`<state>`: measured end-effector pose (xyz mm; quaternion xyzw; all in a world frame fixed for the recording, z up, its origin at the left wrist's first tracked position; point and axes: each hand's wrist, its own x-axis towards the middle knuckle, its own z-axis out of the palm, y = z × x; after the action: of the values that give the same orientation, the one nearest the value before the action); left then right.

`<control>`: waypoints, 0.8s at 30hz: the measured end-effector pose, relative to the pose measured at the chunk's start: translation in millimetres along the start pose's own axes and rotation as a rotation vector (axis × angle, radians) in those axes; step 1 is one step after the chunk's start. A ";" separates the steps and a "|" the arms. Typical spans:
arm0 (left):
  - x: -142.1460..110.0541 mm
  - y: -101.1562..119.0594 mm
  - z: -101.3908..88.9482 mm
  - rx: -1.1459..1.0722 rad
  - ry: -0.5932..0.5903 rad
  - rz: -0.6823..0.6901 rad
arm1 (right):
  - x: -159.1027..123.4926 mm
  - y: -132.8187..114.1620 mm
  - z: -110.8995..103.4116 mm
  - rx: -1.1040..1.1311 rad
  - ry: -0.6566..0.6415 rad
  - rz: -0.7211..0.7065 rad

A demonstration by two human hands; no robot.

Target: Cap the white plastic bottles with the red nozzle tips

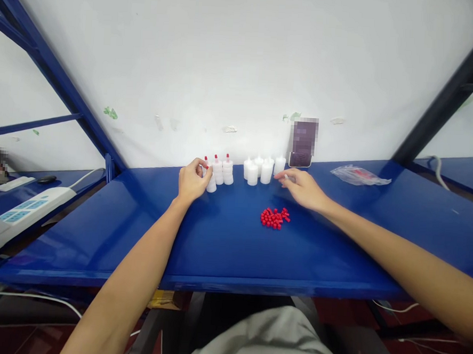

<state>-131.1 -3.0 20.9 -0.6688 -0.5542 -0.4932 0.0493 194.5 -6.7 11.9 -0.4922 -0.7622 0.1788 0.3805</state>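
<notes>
My left hand (193, 181) has its thumb and fingers closed around the top of a white squeeze bottle (212, 185) with a red tip. Right behind it stand several like bottles (219, 174), upright and fitted with red tip caps (216, 157). My right hand (302, 188) reaches in from the right with fingers loosely bent and apart. Its fingertips are at the lower part of an uncapped white bottle (279, 164); whether they touch it is unclear. Several more uncapped bottles (252, 173) are grouped beside that one. Loose red caps (273, 218) lie in a pile nearer me.
A phone-like device (300, 158), partly blurred, leans on the wall behind the bottles. Right of it lies a clear plastic bag (359, 175) with something red inside. Blue frame posts flank the blue table (215, 256). At left is a white power strip (29, 212).
</notes>
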 end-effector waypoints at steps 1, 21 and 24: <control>0.1 0.9 -1.2 0.003 0.023 0.006 | 0.6 2.0 -0.6 0.039 -0.010 -0.001; -45.0 94.4 27.7 -0.221 -0.887 0.591 | -6.6 -19.6 -9.4 0.249 -0.033 -0.160; -43.1 93.0 27.2 -0.204 -0.879 0.600 | -8.3 -18.5 -5.8 0.204 -0.069 -0.114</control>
<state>-36.8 -51.7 21.0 -0.9423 -0.2567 -0.1822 -0.1136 189.5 -23.0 24.3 -0.4004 -0.7795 0.2503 0.4116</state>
